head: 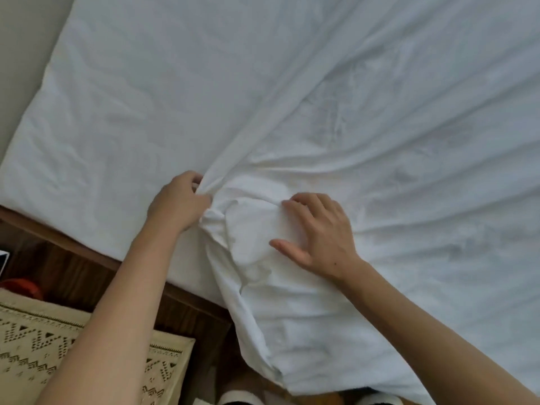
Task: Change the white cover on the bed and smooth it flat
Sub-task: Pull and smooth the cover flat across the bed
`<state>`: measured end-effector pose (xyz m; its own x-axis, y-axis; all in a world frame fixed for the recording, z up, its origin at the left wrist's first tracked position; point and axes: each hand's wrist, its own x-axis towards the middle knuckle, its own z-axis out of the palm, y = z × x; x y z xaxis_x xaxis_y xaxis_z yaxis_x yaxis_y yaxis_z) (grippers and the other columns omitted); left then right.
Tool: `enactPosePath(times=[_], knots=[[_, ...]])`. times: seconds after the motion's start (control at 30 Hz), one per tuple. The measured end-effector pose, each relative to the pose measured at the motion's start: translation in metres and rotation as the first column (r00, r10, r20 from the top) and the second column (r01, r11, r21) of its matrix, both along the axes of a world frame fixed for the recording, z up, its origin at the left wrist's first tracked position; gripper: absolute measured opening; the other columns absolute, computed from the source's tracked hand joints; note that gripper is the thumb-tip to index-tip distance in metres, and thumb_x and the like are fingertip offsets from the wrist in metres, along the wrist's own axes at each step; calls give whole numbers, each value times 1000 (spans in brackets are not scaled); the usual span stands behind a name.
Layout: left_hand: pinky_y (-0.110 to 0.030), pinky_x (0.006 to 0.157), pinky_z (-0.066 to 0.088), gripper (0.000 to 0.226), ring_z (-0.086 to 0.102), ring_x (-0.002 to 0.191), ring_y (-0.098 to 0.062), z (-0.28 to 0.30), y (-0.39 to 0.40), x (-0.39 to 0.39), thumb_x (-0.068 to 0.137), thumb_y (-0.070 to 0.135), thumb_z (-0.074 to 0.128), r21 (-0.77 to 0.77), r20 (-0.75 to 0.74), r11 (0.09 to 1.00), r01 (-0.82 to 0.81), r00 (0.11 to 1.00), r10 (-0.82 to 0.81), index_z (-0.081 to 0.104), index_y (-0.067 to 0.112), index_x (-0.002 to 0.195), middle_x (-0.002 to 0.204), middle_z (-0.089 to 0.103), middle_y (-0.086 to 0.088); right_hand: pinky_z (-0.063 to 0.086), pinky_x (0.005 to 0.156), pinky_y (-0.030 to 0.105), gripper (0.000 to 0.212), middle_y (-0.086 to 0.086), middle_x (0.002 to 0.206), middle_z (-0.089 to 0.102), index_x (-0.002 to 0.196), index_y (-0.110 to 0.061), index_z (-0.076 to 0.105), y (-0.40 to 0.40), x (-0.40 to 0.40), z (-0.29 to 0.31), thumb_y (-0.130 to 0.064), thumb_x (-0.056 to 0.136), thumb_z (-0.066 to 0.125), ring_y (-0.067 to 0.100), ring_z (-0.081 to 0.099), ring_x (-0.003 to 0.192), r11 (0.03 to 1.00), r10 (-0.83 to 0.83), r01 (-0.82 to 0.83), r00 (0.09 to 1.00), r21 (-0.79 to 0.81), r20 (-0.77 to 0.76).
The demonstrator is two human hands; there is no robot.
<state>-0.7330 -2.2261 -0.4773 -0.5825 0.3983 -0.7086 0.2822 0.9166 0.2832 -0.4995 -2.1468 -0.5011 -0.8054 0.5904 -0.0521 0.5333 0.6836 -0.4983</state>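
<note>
The cover (380, 135) lies over the bed (87, 118), bunched at the near edge, creases fanning out toward 1 and 3 o'clock; the left hand (178, 200) sits at 9 o'clock of the bunch, its fingers (197, 179) curled tight, pinching a gathered fold; the right hand (318, 229) rests at 3 o'clock of it, fingers spread and nearly straight, pressing the cloth; a wooden frame (87, 258) and patterned rug (35, 346) show at 8 o'clock.
</note>
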Motion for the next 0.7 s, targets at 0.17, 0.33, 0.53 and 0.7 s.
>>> enactPosePath(times=[0.17,0.33,0.53,0.7], knots=[[-43,80,56,44,62,92,-24,12,-39,29,78,43,70,-210,308,978,-18,948,84,44,27,110,102,59,1,51,71,35,58,6,102,60,101,-12,64,-32,-7,4,-63,76,59,26,57,87,998,-10,2,989,56,144],[-40,88,47,64,57,109,-32,12,-55,88,83,53,61,-75,115,995,-70,990,79,41,14,129,117,58,-6,45,58,30,58,8,100,59,105,-11,55,-40,14,7,-64,80,53,25,55,80,972,-220,213,973,99,69],[-49,107,38,101,40,132,-33,11,-59,146,70,62,64,159,-244,987,-29,967,68,25,8,146,143,39,-15,52,74,32,60,2,110,62,109,-12,62,-93,48,9,-63,84,43,22,60,97,921,-360,387,891,-47,275],[-35,80,47,70,58,102,-25,8,-63,172,73,64,61,369,-435,923,104,898,73,57,7,113,114,58,-8,39,101,33,59,4,128,58,125,-12,59,-107,50,4,-53,90,35,22,52,118,927,-269,319,932,-198,242]])
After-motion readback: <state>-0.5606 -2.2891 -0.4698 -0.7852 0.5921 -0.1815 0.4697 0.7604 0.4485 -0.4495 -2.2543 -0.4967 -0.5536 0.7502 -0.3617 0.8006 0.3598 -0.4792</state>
